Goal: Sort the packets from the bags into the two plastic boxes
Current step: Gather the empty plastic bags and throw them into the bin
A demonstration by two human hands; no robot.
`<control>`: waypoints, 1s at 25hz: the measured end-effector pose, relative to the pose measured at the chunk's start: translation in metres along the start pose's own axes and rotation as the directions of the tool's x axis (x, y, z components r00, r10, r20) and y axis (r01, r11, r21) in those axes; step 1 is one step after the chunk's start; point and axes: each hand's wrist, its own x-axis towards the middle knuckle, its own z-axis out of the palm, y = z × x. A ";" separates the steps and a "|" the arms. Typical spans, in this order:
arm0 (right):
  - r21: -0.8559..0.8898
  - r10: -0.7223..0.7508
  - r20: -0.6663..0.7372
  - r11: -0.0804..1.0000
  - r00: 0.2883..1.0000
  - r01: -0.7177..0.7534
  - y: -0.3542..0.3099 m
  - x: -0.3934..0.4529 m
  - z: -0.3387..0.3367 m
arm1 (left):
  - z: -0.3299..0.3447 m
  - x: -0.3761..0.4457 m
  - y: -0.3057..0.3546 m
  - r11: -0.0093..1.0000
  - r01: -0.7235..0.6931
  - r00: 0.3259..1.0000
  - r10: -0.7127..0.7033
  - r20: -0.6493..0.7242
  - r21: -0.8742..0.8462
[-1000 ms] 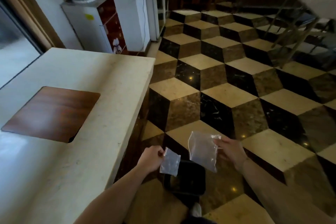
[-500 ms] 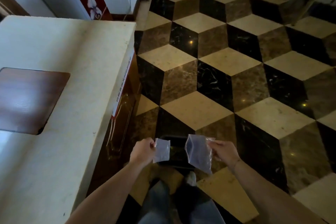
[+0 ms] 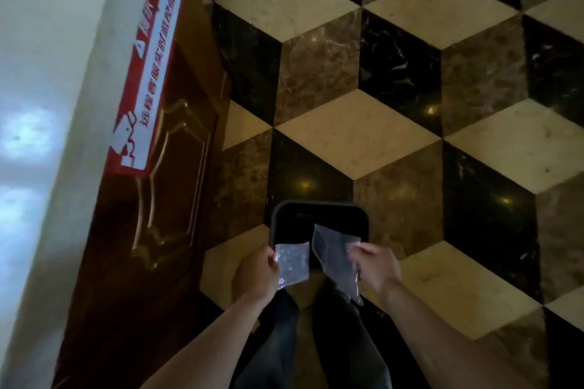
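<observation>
A polished stone floor (image 3: 357, 142) of cream, brown and black rhombus tiles, laid in a cube pattern, is filling most of the view and glinting with small light spots. At the left a pale, smooth stone worktop (image 3: 41, 73) is running along above a dark red-brown carved wooden panel (image 3: 164, 186), which is carrying a red and white printed sticker (image 3: 148, 63). A dark, rounded-corner plastic bin (image 3: 319, 218) is standing on the floor just in front of the person's dark trouser legs (image 3: 316, 350). The right hand (image 3: 374, 265) is pinching a larger clear, crinkled plastic bag (image 3: 335, 259) over the bin's near rim. The left hand (image 3: 257, 271) is pinching a smaller clear squarish packet (image 3: 292, 262) just beside it.
</observation>
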 end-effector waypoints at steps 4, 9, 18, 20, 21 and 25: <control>-0.014 0.050 -0.043 0.999 0.998 -0.051 0.016 0.071 0.035 | 0.051 0.059 -0.007 0.998 -0.009 1.000 0.008 0.016 0.056; -0.008 0.079 -0.096 0.997 0.992 -0.080 0.037 0.156 0.065 | 0.110 0.130 -0.007 0.998 -0.022 1.000 0.021 0.005 0.062; -0.183 0.214 -0.089 0.957 0.973 -0.227 0.087 0.287 0.111 | 0.200 0.247 -0.022 0.985 0.062 0.988 -0.084 0.133 0.163; -0.352 0.222 -0.052 0.908 0.974 -0.226 0.094 0.309 0.117 | 0.217 0.269 -0.028 0.974 0.090 0.980 -0.124 0.154 0.209; -0.456 0.204 -0.050 0.867 0.978 -0.204 0.096 0.316 0.120 | 0.223 0.279 -0.031 0.970 0.107 0.974 -0.147 0.173 0.217; -0.638 0.152 0.008 0.762 0.988 -0.112 0.105 0.332 0.129 | 0.234 0.306 -0.039 0.969 0.148 0.961 -0.188 0.203 0.196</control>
